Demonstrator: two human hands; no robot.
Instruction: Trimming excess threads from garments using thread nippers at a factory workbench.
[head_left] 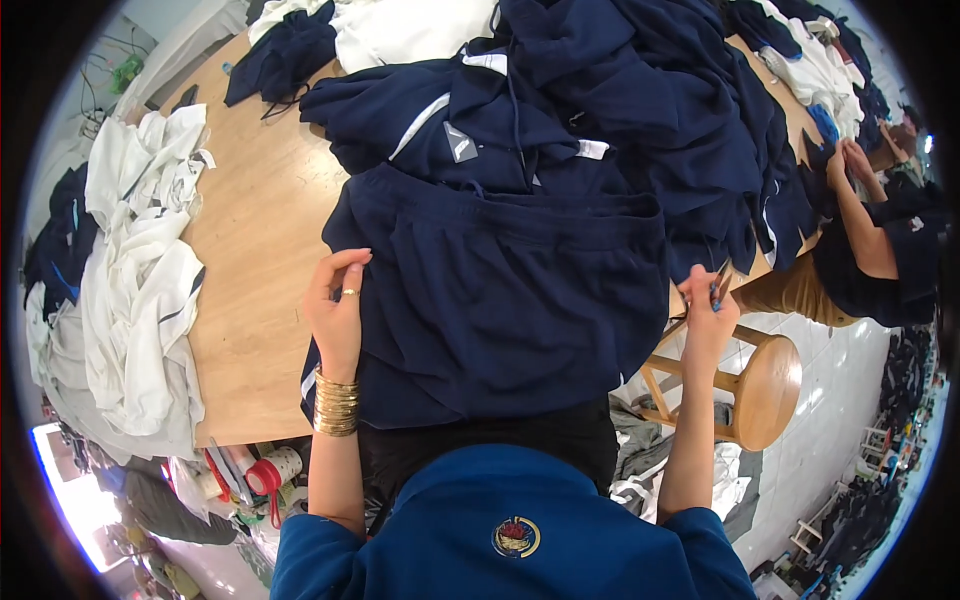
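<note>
A pair of navy pants [500,310] with an elastic waistband and drawstring lies in front of me, draped over the table's near edge toward my lap. Whether the legs are short or long cannot be seen. My left hand [335,305], with gold bangles at the wrist, is at the pants' left edge, its bent thumb and fingers closed on the cloth. At the opposite edge, my right hand [708,315] grips small thread snips [719,288] with a blue handle, blades pointing up and away. Its fingertips are close to the navy fabric.
Navy garments [640,110] with white trim pile up beyond the pants. White garments [150,250] lie along the left side of the wooden table [265,300]. A wooden stool [768,390] stands at right, below a co-worker's arm [868,225]. A red-and-white cup [272,472] is low at left.
</note>
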